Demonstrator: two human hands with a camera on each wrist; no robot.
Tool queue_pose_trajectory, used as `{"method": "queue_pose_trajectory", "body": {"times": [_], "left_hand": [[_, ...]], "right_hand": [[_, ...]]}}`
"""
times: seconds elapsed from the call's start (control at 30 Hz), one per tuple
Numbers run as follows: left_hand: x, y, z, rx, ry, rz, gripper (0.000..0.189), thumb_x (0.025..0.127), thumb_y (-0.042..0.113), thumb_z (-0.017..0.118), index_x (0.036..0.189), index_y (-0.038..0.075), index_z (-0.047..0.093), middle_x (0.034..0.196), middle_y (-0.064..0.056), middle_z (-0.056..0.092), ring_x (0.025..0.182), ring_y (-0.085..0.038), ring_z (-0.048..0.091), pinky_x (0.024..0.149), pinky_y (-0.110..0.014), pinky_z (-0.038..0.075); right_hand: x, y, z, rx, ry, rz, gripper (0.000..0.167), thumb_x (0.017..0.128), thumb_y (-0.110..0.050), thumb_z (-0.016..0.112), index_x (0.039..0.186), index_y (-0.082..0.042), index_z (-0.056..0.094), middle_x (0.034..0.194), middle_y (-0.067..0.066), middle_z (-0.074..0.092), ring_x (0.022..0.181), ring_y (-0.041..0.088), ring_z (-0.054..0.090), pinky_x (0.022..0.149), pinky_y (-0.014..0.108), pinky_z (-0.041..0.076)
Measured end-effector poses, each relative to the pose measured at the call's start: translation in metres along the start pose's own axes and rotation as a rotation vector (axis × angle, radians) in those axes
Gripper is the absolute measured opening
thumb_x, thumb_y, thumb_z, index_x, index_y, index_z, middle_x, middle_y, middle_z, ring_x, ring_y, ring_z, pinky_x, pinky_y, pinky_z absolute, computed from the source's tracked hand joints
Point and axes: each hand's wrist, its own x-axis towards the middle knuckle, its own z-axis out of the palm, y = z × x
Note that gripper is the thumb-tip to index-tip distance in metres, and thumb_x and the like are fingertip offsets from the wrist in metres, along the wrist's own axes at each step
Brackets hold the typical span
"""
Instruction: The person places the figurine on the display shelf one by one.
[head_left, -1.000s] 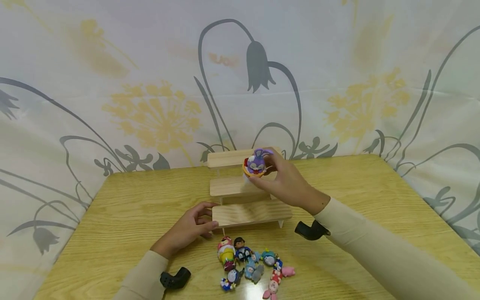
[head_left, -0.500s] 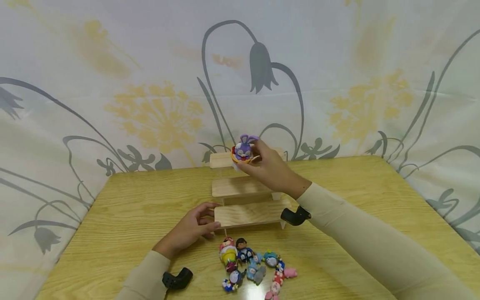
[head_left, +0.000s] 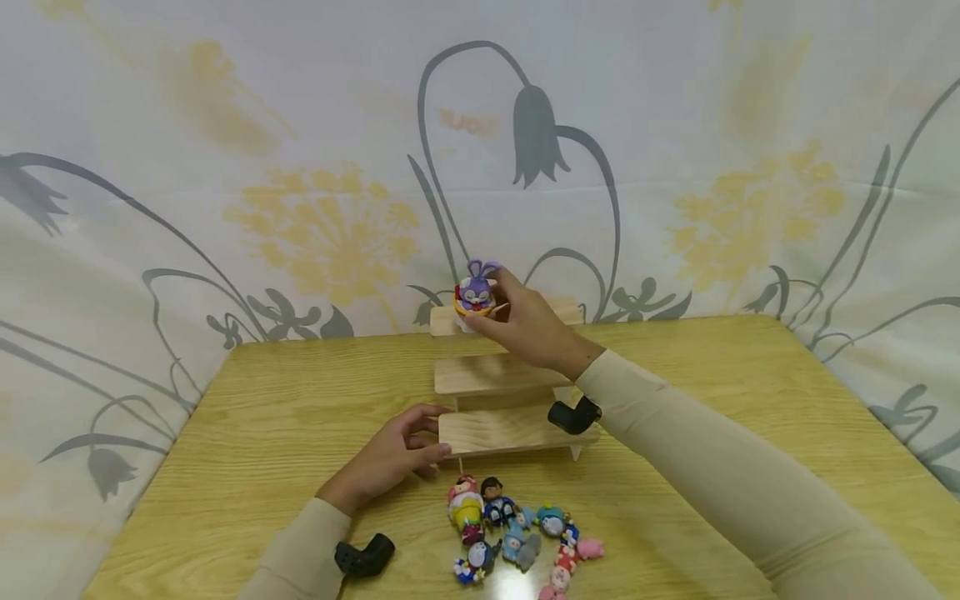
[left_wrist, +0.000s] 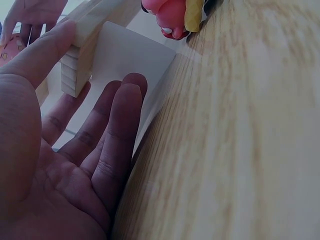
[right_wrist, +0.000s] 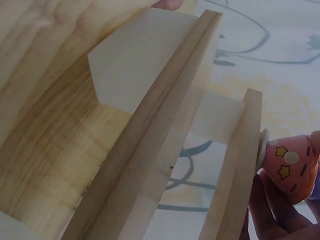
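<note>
A three-step display stand (head_left: pixel 495 432) of pale wood with white supports stands on the table. My right hand (head_left: pixel 528 327) pinches a figurine (head_left: pixel 477 293), a purple rabbit seated in a cup, at the left part of the top step. In the right wrist view the pink, star-printed cup (right_wrist: pixel 291 162) has its base against or very near that step's edge. My left hand (head_left: pixel 392 454) holds the left end of the lowest step; in the left wrist view the thumb lies on the wood (left_wrist: pixel 75 80) and the other fingers curl beneath, beside the white support (left_wrist: pixel 132 55).
In front of the stand lie several small toy figures (head_left: pixel 514 542), among them a yellow-and-pink figure (head_left: pixel 467 510) and a dark-haired one (head_left: pixel 497 502). A curtain with printed flowers (head_left: pixel 345 225) hangs behind the wooden table (head_left: pixel 300 400). Each sleeve carries a black wrist piece (head_left: pixel 365 556).
My right hand has carried the rabbit figurine up and to the left, from over the middle step to the top step. The left hand keeps its place on the stand.
</note>
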Motion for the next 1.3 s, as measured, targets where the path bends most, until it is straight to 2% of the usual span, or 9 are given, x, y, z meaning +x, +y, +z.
{"method": "queue_pose_trajectory", "body": {"times": [0.33,0.6,0.8,1.03,1.17,1.3], "left_hand": [[0.000,0.002,0.001,0.007,0.002,0.002,0.061,0.096,0.025,0.070,0.147,0.010,0.042,0.130,-0.019,0.052,0.094,-0.021,0.067,0.078,-0.037,0.060],[0.001,0.003,0.001,0.013,0.009,-0.002,0.062,0.096,0.025,0.070,0.147,0.009,0.041,0.129,-0.020,0.052,0.092,-0.021,0.067,0.077,-0.037,0.060],[0.000,0.003,0.001,0.027,0.008,-0.006,0.063,0.096,0.026,0.070,0.148,0.007,0.040,0.131,-0.022,0.050,0.091,-0.019,0.068,0.077,-0.036,0.060],[0.002,0.003,0.000,0.037,0.010,0.000,0.062,0.096,0.027,0.069,0.148,0.010,0.040,0.132,-0.021,0.052,0.096,-0.021,0.068,0.077,-0.038,0.059],[0.002,0.001,0.000,0.033,0.010,-0.005,0.062,0.096,0.027,0.070,0.148,0.010,0.041,0.132,-0.021,0.052,0.096,-0.021,0.068,0.077,-0.038,0.060],[0.002,0.000,0.001,0.029,0.009,-0.012,0.062,0.096,0.028,0.069,0.148,0.010,0.041,0.133,-0.021,0.051,0.096,-0.021,0.068,0.077,-0.038,0.060]], "right_hand": [[0.009,0.005,0.004,-0.010,-0.012,-0.034,0.048,0.100,-0.025,0.063,0.139,-0.008,0.039,0.122,0.015,0.065,0.098,0.025,0.070,0.080,0.033,0.058],[0.010,0.002,0.011,-0.045,0.024,-0.050,0.052,0.101,-0.026,0.061,0.143,-0.005,0.037,0.121,0.014,0.066,0.092,0.024,0.070,0.075,0.032,0.058],[0.009,0.004,0.014,-0.067,0.036,-0.032,0.056,0.100,-0.027,0.063,0.146,-0.008,0.036,0.122,0.013,0.066,0.097,0.025,0.070,0.079,0.034,0.059],[0.010,0.006,0.012,-0.087,0.042,-0.008,0.063,0.100,-0.031,0.063,0.151,-0.010,0.032,0.119,0.011,0.066,0.100,0.023,0.068,0.083,0.037,0.058],[0.009,0.009,0.015,-0.055,0.056,-0.025,0.066,0.098,-0.029,0.066,0.151,-0.008,0.032,0.128,0.011,0.061,0.103,0.022,0.067,0.087,0.036,0.057],[0.003,0.011,0.017,-0.016,0.094,-0.054,0.073,0.096,-0.027,0.069,0.154,-0.007,0.028,0.145,0.013,0.048,0.117,0.024,0.061,0.098,0.038,0.053]]}}
